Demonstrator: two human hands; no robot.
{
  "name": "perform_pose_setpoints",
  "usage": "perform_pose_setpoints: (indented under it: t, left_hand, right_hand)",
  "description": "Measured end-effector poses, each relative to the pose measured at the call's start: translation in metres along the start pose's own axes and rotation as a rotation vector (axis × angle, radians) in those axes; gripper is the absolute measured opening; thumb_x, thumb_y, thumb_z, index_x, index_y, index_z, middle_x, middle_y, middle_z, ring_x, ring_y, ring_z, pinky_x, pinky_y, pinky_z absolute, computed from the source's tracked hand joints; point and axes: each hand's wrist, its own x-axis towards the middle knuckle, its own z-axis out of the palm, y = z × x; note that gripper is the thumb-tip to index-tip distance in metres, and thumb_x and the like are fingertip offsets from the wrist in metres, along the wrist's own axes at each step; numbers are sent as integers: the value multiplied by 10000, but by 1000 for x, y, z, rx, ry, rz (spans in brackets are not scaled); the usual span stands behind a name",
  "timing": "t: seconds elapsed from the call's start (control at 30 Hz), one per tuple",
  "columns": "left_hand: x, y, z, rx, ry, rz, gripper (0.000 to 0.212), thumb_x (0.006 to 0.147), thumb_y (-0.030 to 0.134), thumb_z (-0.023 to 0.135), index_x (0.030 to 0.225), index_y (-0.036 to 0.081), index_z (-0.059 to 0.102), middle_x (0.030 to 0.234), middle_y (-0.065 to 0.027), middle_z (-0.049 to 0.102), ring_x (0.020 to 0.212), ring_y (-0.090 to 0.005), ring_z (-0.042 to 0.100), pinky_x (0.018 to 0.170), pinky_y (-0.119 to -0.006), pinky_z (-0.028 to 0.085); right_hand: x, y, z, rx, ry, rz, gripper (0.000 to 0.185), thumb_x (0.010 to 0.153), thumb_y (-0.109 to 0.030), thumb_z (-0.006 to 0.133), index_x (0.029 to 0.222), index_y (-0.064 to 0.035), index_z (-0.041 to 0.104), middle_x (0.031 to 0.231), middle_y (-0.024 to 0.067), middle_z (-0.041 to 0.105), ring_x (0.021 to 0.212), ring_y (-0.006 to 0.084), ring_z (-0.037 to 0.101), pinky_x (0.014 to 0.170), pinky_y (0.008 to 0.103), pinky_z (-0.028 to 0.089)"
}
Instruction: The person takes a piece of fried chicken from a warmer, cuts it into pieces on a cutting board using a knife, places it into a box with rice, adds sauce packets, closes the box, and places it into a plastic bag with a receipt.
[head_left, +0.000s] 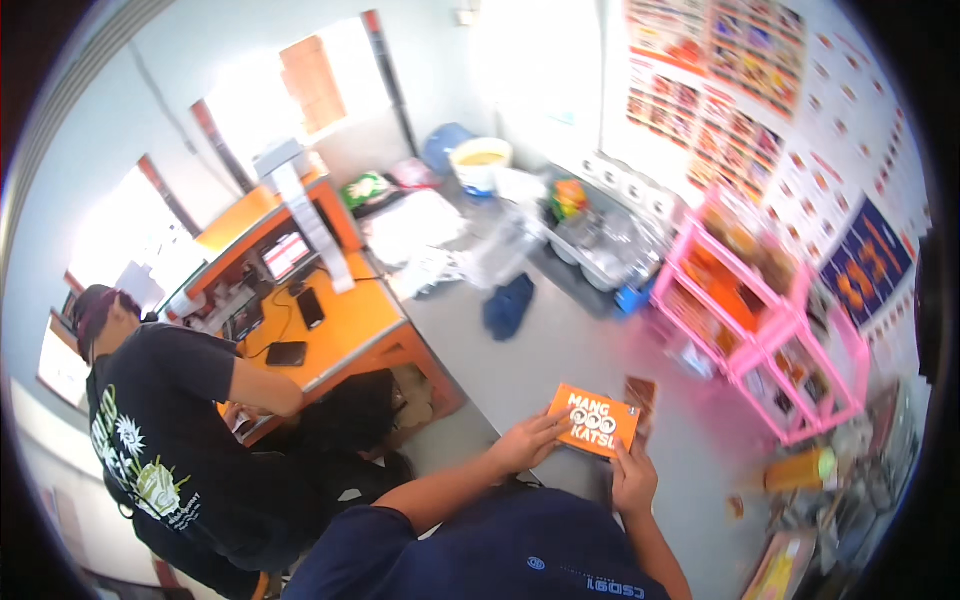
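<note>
An orange printed food box (598, 430), bearing white lettering and small round pictures, is held over the grey table in front of me. My left hand (531, 442) lies at its left side, fingers spread onto the printed face. My right hand (634, 474) grips the lower right corner, thumb along the edge. Just beyond the box's right end is a flat brown packet (641, 394), partly hidden by it. I cannot tell whether the box is full.
A pink shelf rack (757, 341) holds packets on the right. Dark blue cloth (508, 306) lies farther up the grey table (450, 322), near a tray of plastic-wrapped items (600, 251). At left, another person (176, 420) sits by an orange desk (349, 319) with phones and a receipt printer (282, 159).
</note>
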Motion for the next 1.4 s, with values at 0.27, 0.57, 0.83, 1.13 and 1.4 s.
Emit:
perform_pose_setpoints:
  t: [0.27,0.57,0.83,1.13,1.4]
  left_hand:
    - [-17,-152,-93,12,70,-32,505,943,83,730,1434,50,616,1639,-155,484,1418,-494,520,1145,-508,518]
    - [-12,-251,-93,94,110,236,400,842,157,779,1230,96,705,1530,-97,575,1277,-456,580,1012,-523,536]
    - [3,-264,-100,41,-37,163,461,829,277,834,1266,191,715,1563,-40,549,1285,-413,540,1048,-541,490]
    - [-4,-319,-170,184,487,-232,497,827,281,872,1269,124,710,1290,-132,677,1107,-348,665,975,-475,542]
    - [-52,-486,-417,623,1367,-709,187,906,39,725,1062,23,623,1120,-167,565,1062,-387,558,1006,-477,439]
  right_hand:
    - [117,-48,141,105,-154,-13,467,927,-65,735,1394,-86,720,1449,246,649,1043,418,702,929,456,562]
    - [129,-56,195,-176,-69,-1,442,868,-192,791,1292,-69,772,1525,225,595,1345,446,542,1139,560,421]
    - [173,-52,233,-148,-223,-305,239,798,-250,839,920,-83,718,1217,121,675,1175,382,591,996,554,446]
    - [190,-54,234,-47,-291,-294,247,836,-246,842,827,-64,675,1110,104,699,1043,359,631,925,505,442]
    - [188,-52,233,-31,-311,-243,240,823,-223,852,851,-63,675,1114,102,701,1047,352,638,942,503,438]
